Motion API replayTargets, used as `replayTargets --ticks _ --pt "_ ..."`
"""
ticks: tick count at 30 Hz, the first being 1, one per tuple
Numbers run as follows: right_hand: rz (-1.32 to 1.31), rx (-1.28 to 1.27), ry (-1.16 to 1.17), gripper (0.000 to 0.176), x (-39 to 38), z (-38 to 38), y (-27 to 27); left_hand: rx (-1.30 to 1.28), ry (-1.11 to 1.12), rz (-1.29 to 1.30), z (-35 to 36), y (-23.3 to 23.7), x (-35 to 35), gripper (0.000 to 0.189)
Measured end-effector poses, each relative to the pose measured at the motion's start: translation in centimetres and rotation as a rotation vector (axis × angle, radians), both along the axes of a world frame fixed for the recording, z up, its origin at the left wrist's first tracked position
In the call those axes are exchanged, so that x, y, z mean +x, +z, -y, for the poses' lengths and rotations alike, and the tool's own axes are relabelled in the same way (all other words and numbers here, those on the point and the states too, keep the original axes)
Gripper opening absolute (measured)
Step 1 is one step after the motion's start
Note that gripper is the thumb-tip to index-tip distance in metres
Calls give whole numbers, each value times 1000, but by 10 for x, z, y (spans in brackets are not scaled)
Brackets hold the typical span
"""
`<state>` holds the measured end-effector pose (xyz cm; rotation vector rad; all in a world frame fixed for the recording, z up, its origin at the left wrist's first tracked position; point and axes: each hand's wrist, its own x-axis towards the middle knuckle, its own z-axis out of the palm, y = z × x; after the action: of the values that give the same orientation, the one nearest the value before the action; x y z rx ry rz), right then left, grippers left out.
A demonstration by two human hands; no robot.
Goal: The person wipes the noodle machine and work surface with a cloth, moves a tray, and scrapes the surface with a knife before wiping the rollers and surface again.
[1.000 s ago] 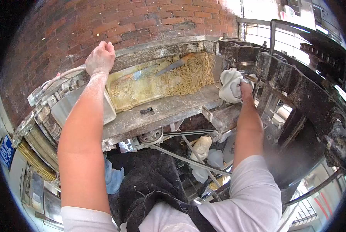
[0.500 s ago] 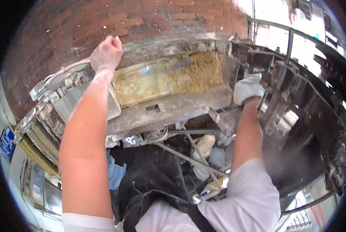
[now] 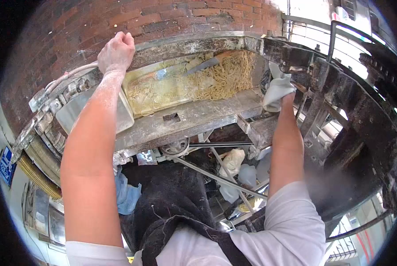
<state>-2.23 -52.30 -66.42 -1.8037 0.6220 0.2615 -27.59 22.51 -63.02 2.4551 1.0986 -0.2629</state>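
Observation:
My left hand (image 3: 116, 53), dusted with pale powder, is closed above the far left rim of the machine, beside the end of a thin hose (image 3: 76, 71). What its fingers hold, if anything, is hidden. A pale cloth or loose glove (image 3: 278, 91) covers my right hand (image 3: 283, 94) at the trough's right end, so its fingers do not show. Between my hands, the long trough holds a yellowish tray (image 3: 156, 95) and a heap of tan, noodle-like strands (image 3: 229, 77). Across the strands lies a grey flat blade (image 3: 203, 65).
A brick floor (image 3: 163, 17) extends beyond the trough. A pale square lid or tray (image 3: 125, 115) sits under my left forearm. Dark machinery (image 3: 362, 128) rises on the right. Metal bars (image 3: 220, 177) and white bags (image 3: 233, 162) are below the trough.
Both hands and the trough appear slightly higher and further left in the view. The pale cloth at my right hand now extends further up. The strands look sharper.

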Motion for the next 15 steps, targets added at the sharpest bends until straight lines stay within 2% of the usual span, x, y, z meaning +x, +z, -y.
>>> replayTargets --ticks 1,3,4,6,7,9,11,13,15 --pt "1 -3 1 50 -3 -24 19 -5 -1 -20 1 0 -1 38" --pt "-257 -1245 642 46 -8 -96 55 -1 -4 -34 -2 2 -4 38" --pt "-261 -1352 376 37 -12 -139 69 3 -14 -21 -2 1 -5 38" --pt "265 -1609 579 32 -25 -158 75 -11 -18 -27 -2 3 -2 38" --pt "453 -1581 635 34 -24 -167 74 -11 -15 -28 -3 3 -1 38" --pt "621 -1285 792 39 1 -185 74 -20 -19 -41 -3 3 -3 38" --pt "563 -1173 844 42 24 -205 71 -9 -21 -34 -3 3 -3 38" --pt "367 -1166 780 42 38 -212 67 -1 -33 -35 -2 2 -4 38" --pt "311 -1131 719 42 35 -218 67 -8 -13 -29 -2 4 -2 38"
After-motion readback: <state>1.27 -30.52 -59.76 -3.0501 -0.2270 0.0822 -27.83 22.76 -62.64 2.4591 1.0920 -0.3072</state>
